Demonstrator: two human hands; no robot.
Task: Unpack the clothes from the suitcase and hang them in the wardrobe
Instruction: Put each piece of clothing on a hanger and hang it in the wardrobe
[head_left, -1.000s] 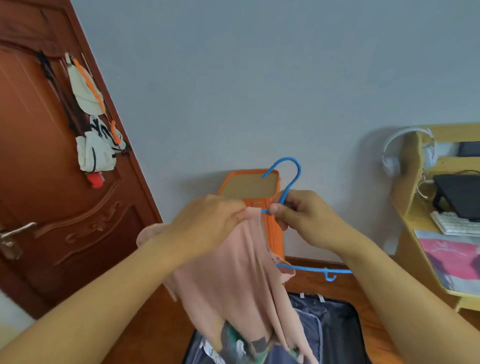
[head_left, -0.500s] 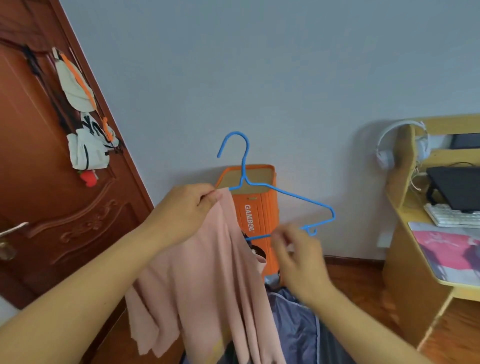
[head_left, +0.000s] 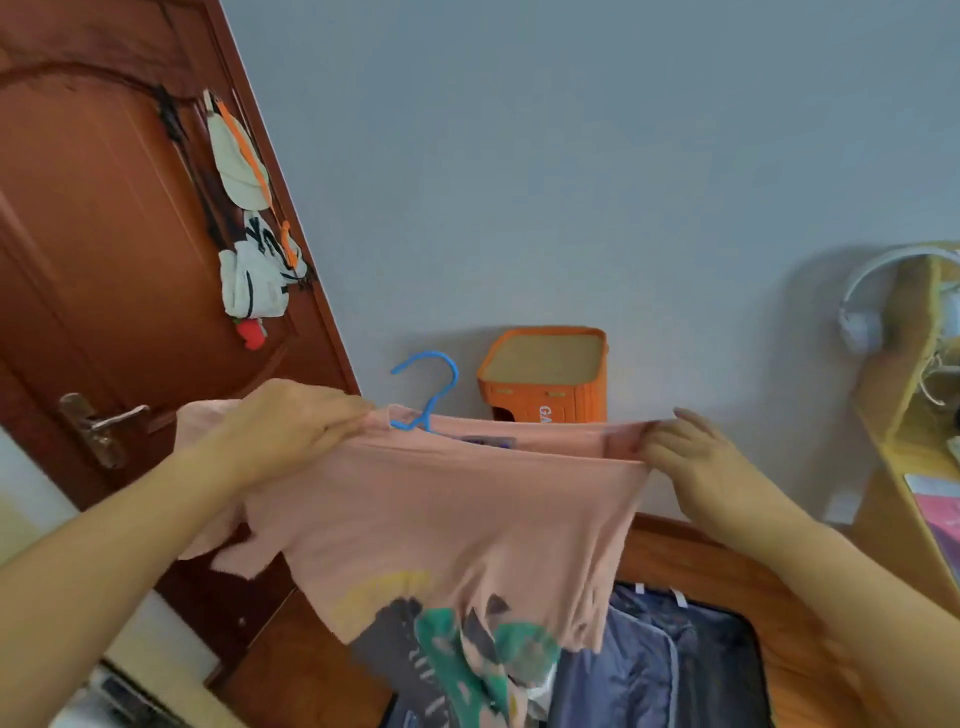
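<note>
Head view: person standing over an open suitcase, holding a garment up at chest height before a grey wall.
Garment: pink T-shirt with a green and grey print is hanging spread between both hands, its lower edge dangling just above the suitcase.
Hanger: blue hanger is sitting inside the shirt; only its hook is sticking up out of the neck opening, near the left hand.
Left hand: left hand is pinching the shirt fabric at the neck and shoulder, fingers curled round the cloth.
Right hand: right hand is pinching the far shoulder edge and pulling it taut sideways.
Suitcase: dark suitcase is lying open on the floor below, with dark lining or clothing showing; how much is left inside is hard to tell.
Progress: shirt appears to be nearly seated on the hanger; carrying it to the wardrobe is not yet done, and no wardrobe is showing.
Surroundings: brown door at left with caps hanging on it, orange box against the wall, wooden desk at right.
</note>
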